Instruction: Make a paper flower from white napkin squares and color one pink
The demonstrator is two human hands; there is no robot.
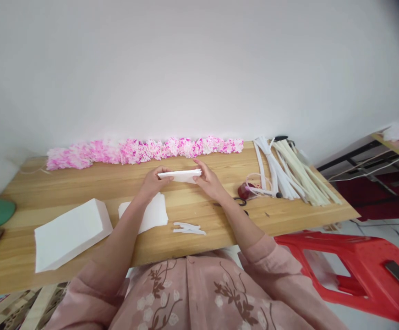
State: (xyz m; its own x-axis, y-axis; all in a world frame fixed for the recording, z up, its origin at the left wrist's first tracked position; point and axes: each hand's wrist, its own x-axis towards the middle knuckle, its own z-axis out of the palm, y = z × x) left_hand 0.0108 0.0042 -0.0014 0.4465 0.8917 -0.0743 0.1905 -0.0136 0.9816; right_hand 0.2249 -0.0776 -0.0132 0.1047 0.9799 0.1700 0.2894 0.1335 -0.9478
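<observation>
Held level above the wooden table (199, 206) is a thin stack of white paper sheets (182, 176). My left hand (153, 181) grips its left end, thumb in front and fingers behind. At the other end my right hand (209, 178) pinches the stack the same way. Below my left forearm lies a flat pile of white paper (156, 213), partly hidden by the arm. A few short white strips (188, 228) rest on the table in front of me. Black-handled scissors (240, 201) lie beneath my right wrist, partly covered.
Pink and white paper flowers (144, 151) form a long row along the wall. A thick white paper block (72, 233) sits left. Bundled white strips (278, 172), cream strips (302, 174) and a dark red jar (245, 190) stand right. A red stool (374, 261) is beside the table.
</observation>
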